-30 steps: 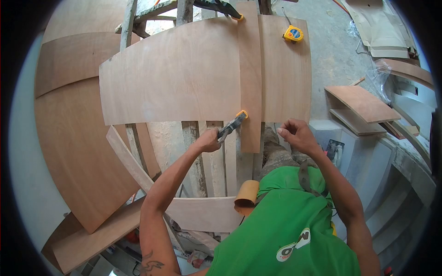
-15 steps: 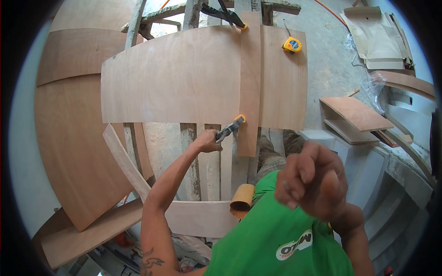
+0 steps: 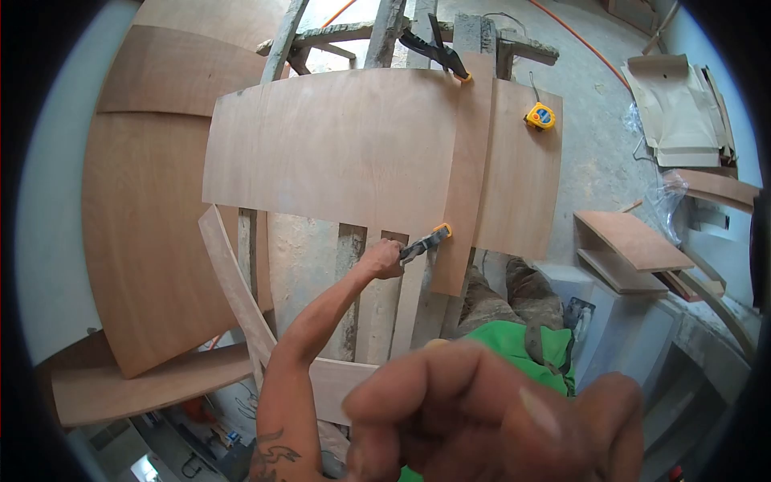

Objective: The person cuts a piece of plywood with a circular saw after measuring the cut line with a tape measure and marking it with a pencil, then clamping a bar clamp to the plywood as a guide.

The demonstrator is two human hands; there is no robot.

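A worker's left hand point(image 3: 382, 259) wraps around the near clamp point(image 3: 425, 243), whose orange pad meets a narrow wooden strip point(image 3: 468, 177) lying across a broad plywood panel point(image 3: 337, 145), set on rough wooden beams point(image 3: 351, 253). The strip's near end juts past the panel's near edge, close to the worker's trousers point(image 3: 533, 297), while the far clamp point(image 3: 438, 52) sits at the panel's far edge. A yellow tape measure point(image 3: 543, 116) rests to the right of the strip, near the panel's right edge, and beyond that edge a stretch of bare concrete floor point(image 3: 594, 173) runs toward stacked boards point(image 3: 630, 241). On the left, room is tighter: large plywood sheets point(image 3: 161, 233) crowd the panel's side, and a slim board point(image 3: 233, 281) slants just below its near left corner. The right hand point(image 3: 490, 418), fingers curled, looms blurred before the lens, and whether it holds anything cannot be told. A second ago that hand hovers beside the panel's near edge, right of the strip; now it covers much of the green shirt point(image 3: 514, 341), while the left hand keeps its grip, the tape measure stays put and the whole scene sits lower in view
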